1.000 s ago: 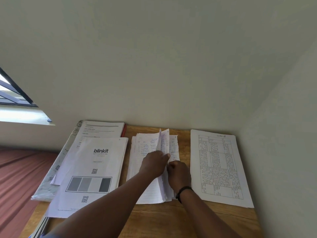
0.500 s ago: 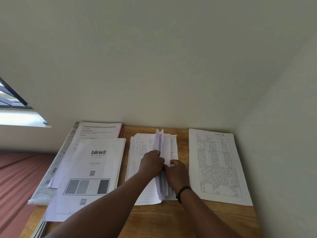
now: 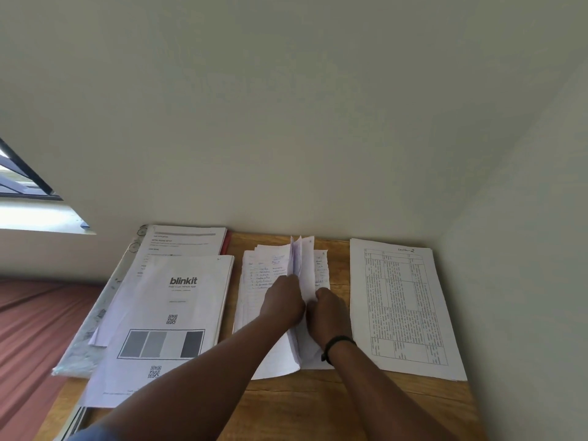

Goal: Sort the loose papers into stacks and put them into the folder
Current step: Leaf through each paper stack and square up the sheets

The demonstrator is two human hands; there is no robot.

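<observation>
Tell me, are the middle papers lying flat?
No. Several sheets of the middle stack stand up on edge, held between the left hand and right hand.

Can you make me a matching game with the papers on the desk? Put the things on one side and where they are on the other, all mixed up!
Things:
1. blinkit sheet
2. table-printed sheet
3. handwritten paper stack
4. black wristband

Places:
A. on the right wrist
B. middle of the wooden desk, under both hands
C. left side of the desk
D. right side, by the wall

Pairs: 1-C, 2-D, 3-B, 4-A
</observation>
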